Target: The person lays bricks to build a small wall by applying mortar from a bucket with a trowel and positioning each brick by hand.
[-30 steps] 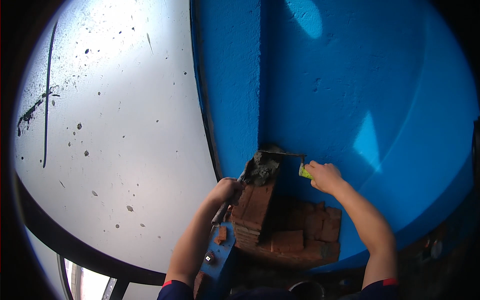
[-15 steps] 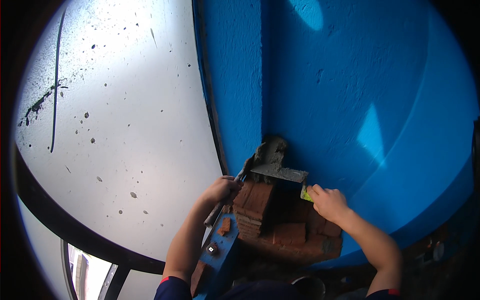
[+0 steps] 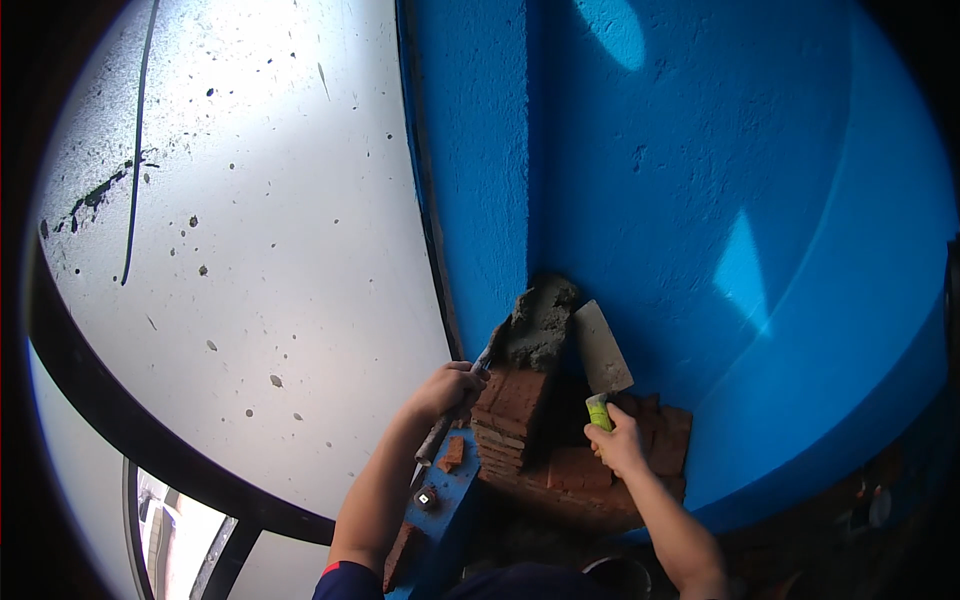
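My left hand [image 3: 447, 390] is closed around the handle of a long, mortar-smeared tool [image 3: 488, 352]. Its far end rests against the left side of the wet grey mortar [image 3: 543, 322], and its exact kind is hard to make out. The mortar lies in a thick, rough layer on top of a red brick stack [image 3: 510, 398] against the blue wall. In my right hand [image 3: 618, 442] is a trowel [image 3: 604, 348] with a yellow-green handle. Its flat, pale blade is tilted up to the right of the mortar, apart from it.
Lower bricks [image 3: 580, 470] sit to the right of the stack. A blue ledge [image 3: 455, 500] on the left carries a brick fragment [image 3: 453, 453] and a small dark object [image 3: 425, 498]. A speckled white panel [image 3: 270, 250] stands left of the blue wall [image 3: 700, 180].
The trowel has come off the mortar's front edge and moved down and right, its blade turning from crosswise to upright. My left hand has hardly moved.
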A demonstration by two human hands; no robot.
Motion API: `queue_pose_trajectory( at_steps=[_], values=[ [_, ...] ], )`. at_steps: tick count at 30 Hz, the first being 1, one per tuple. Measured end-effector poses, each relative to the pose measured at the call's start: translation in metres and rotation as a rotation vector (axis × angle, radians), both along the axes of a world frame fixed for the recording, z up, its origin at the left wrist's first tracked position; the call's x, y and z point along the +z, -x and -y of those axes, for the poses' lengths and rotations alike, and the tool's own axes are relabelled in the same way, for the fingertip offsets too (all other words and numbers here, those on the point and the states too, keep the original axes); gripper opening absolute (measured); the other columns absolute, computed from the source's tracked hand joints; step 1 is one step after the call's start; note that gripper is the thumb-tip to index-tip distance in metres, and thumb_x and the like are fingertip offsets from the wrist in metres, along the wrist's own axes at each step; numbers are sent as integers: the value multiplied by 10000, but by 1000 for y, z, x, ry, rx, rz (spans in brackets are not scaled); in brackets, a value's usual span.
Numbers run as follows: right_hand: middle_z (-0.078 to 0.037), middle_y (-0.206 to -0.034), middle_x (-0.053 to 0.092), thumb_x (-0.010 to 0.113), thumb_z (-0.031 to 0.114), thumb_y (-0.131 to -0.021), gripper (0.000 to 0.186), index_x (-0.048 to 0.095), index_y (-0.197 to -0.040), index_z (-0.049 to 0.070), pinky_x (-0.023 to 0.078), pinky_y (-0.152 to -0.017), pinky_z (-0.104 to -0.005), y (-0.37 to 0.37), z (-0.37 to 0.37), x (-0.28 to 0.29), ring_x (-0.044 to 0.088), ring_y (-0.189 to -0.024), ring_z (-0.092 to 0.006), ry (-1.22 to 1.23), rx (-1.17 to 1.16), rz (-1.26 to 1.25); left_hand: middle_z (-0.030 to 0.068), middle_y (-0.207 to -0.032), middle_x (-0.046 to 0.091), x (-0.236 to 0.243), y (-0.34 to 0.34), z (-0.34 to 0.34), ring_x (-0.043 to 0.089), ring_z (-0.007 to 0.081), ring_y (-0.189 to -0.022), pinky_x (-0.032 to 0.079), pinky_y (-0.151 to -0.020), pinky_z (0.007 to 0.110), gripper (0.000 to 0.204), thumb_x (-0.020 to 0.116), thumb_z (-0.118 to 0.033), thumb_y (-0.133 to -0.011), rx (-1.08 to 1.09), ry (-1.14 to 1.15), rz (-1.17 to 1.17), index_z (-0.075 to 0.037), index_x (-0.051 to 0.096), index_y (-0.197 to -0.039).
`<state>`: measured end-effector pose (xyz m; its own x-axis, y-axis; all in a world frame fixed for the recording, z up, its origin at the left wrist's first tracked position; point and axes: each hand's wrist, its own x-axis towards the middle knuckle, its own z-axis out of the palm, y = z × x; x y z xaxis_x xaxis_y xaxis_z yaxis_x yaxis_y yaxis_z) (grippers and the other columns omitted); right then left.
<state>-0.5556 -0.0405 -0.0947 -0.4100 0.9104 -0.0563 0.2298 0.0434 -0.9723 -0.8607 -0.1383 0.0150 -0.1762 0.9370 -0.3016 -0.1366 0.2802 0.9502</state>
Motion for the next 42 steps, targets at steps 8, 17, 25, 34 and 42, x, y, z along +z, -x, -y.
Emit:
queue_pose_trajectory(
  at_steps=[8,17,25,34,42],
  values=[
    [-196,-1025,581,716,162,-778,491,549,-1151,-110,491,-755,-393,15,95,41,595,-894,-317,-558,30,160,38,-631,520,5,0,9,474,130,-462,390,-401,286,228,547,-33,-834,23,27,-67,38,597,-1045],
    [-206,-1324,506,605,199,-877,549,439,-1365,12,497,-932,-489,-19,-24,102,528,-1169,-385,-873,70,710,39,-632,523,10,-6,5,479,132,-470,395,-411,283,221,563,-58,-842,5,0,-152,41,610,-1034],
    [-142,-1165,582,591,199,-798,515,511,-1292,78,494,-755,-497,-22,15,108,615,-884,-362,-849,329,854,35,-650,531,12,-4,28,512,131,-502,439,-442,282,246,568,-77,-853,0,50,-107,31,596,-1072],
    [-153,-1142,589,633,154,-813,487,538,-1273,24,514,-741,-442,-37,11,129,627,-884,-342,-769,60,645,46,-609,502,8,-5,36,461,146,-441,356,-382,293,227,555,-48,-855,44,15,55,36,566,-1064],
    [-85,-787,639,667,316,-884,471,568,-1226,9,496,-533,-348,0,-42,166,601,-594,-157,-386,363,427,48,-637,553,19,25,-23,538,150,-481,446,-441,291,214,558,-87,-854,-38,29,-260,39,619,-1017]
  ],
)
